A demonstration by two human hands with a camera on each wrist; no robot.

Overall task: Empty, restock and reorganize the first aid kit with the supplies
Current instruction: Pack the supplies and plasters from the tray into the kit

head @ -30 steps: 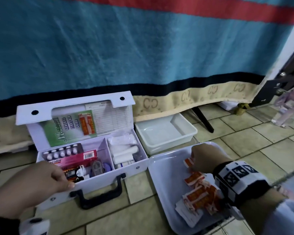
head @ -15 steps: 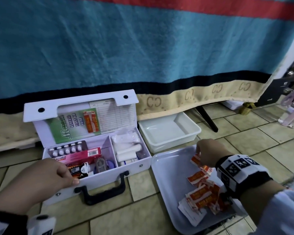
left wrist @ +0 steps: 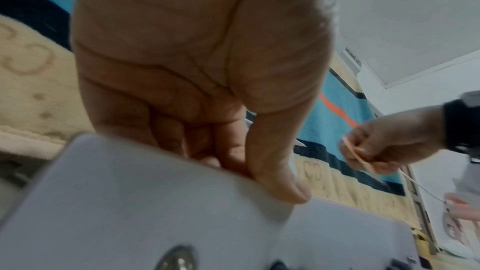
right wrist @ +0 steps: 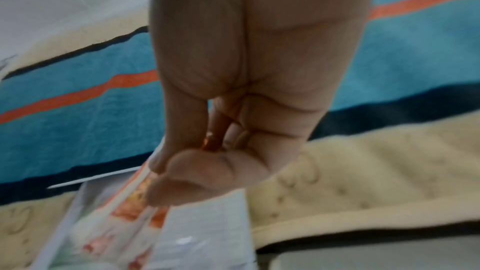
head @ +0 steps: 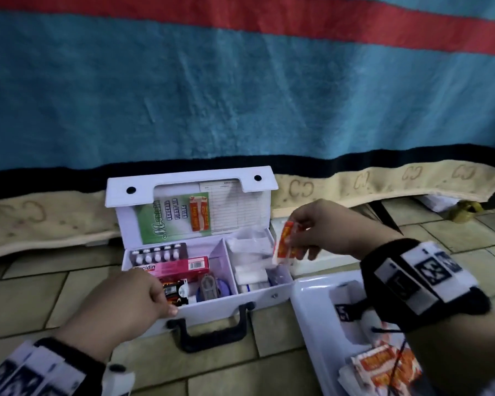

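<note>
A white first aid kit (head: 277,295) stands open on the tiled floor, lid up. Its left compartment holds a pill blister (head: 159,254), a pink box (head: 180,267) and small items; the right one holds white gauze rolls (head: 249,252). My left hand (head: 143,298) grips the kit's front wall (left wrist: 155,202), thumb outside and fingers inside. My right hand (head: 315,232) pinches orange-and-white plaster packets (head: 285,244) above the kit's right compartment; the packets (right wrist: 135,200) hang below the fingertips. More such packets (head: 380,367) lie in a white tray (head: 306,310) at the right.
A blue blanket with red and black stripes and a beige border (head: 240,95) hangs behind the kit. A black handle (head: 212,335) sticks out from the kit's front. A dark leg (head: 389,215) stands on the floor tiles behind my right hand.
My right hand lifted plaster packets off the tray and carried them left and up over the kit's right compartment. The left hand stayed on the kit's front wall.
</note>
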